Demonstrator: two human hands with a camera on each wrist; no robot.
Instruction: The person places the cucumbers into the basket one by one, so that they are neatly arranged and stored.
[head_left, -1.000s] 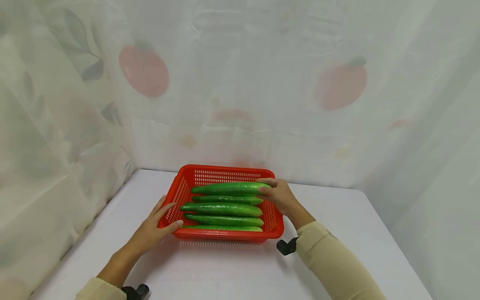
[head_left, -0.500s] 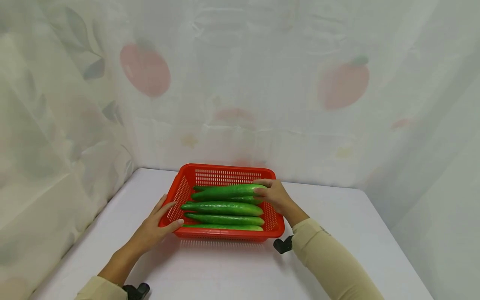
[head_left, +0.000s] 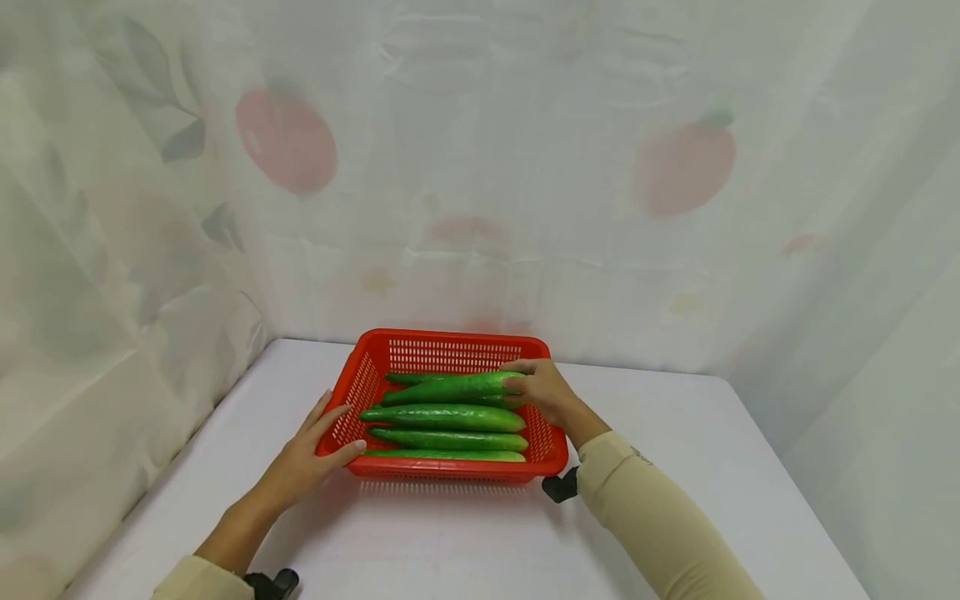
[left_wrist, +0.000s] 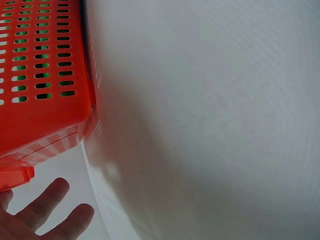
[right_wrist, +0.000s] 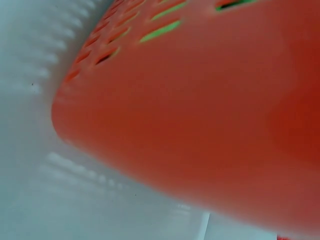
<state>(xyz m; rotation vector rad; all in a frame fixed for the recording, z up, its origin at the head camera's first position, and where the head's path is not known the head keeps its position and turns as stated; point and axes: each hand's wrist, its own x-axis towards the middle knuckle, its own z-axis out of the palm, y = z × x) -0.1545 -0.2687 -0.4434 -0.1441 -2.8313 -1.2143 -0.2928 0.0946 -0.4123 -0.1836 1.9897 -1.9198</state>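
Observation:
A red plastic basket (head_left: 480, 471) with slotted walls holds several long green cucumbers (head_left: 442, 417) lying side by side. Over its right side reaches my right hand (head_left: 543, 387), pinching the paler right end of one cucumber (head_left: 450, 388). That cucumber slants a little, its left end lower, and overlaps another beneath it. My left hand (head_left: 303, 458) rests at the basket's left front corner with spread fingers, the thumb over the rim. In the left wrist view its fingers (left_wrist: 75, 222) extend past the basket's outside. The right wrist view shows only the basket wall (right_wrist: 175, 125), not the hand.
The basket stands on a white-covered table (head_left: 450, 542), toward its back edge. Behind it hangs a pale curtain (head_left: 480, 167) with faded fruit prints, and similar cloth (head_left: 90, 333) lines the left side. Black wrist straps (head_left: 273, 583) show at the sleeves.
My right hand has shifted slightly left and lower with its cucumber, which now tilts down to the left. A cucumber along the back wall has come into sight. The left hand stays put.

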